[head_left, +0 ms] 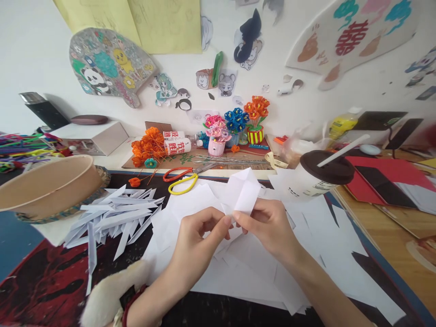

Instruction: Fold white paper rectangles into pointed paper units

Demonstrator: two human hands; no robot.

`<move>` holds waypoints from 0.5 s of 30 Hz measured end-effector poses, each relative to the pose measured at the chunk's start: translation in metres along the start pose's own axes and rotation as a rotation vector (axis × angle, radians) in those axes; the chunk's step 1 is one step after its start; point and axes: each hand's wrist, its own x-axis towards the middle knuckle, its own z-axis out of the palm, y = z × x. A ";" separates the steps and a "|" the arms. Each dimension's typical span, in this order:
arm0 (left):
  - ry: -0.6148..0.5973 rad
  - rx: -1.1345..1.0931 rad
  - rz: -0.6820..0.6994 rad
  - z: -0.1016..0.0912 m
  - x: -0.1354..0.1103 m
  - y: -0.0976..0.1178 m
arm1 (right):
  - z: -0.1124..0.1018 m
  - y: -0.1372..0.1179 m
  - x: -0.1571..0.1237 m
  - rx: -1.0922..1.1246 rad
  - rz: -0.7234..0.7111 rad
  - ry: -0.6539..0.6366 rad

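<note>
Both hands hold one folded piece of white paper just above the desk. My left hand pinches its lower edge with thumb and fingertips. My right hand grips the same lower edge from the right, fingers curled around it. Under the hands lies a spread of loose white paper sheets. To the left, a pile of several folded white paper strips rests on the dark mat.
Scissors with red and yellow handles lie behind the sheets. A brown paper bowl stands at left, a lidded drink cup with a straw at right. Paper flowers in small pots line the wall. A dark phone lies on red paper.
</note>
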 end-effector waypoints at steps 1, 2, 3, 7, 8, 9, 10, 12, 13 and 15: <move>-0.007 0.008 -0.002 0.000 0.000 0.000 | 0.000 0.000 0.000 0.005 -0.003 -0.010; -0.012 0.017 0.002 0.000 0.001 0.000 | 0.000 -0.001 0.000 0.012 -0.009 -0.021; -0.016 0.028 0.013 0.000 0.001 -0.001 | 0.000 -0.001 0.000 0.018 -0.015 -0.033; -0.025 0.077 0.060 0.000 0.000 -0.002 | 0.000 -0.001 0.000 0.039 -0.038 -0.054; -0.030 0.082 0.064 0.000 0.000 -0.002 | 0.000 -0.002 0.000 0.041 -0.039 -0.056; -0.035 0.086 0.064 0.000 -0.001 -0.002 | 0.000 -0.002 0.000 0.043 -0.039 -0.059; -0.038 0.088 0.067 0.000 -0.001 -0.002 | 0.000 -0.002 0.000 0.044 -0.039 -0.061; -0.033 0.104 0.085 0.000 -0.001 -0.002 | -0.001 -0.003 0.000 0.048 -0.036 -0.071; -0.027 0.118 0.097 0.000 -0.001 -0.003 | -0.001 -0.003 0.000 0.054 -0.034 -0.080; -0.012 0.143 0.125 0.000 -0.001 -0.004 | -0.001 -0.004 0.000 0.065 -0.034 -0.105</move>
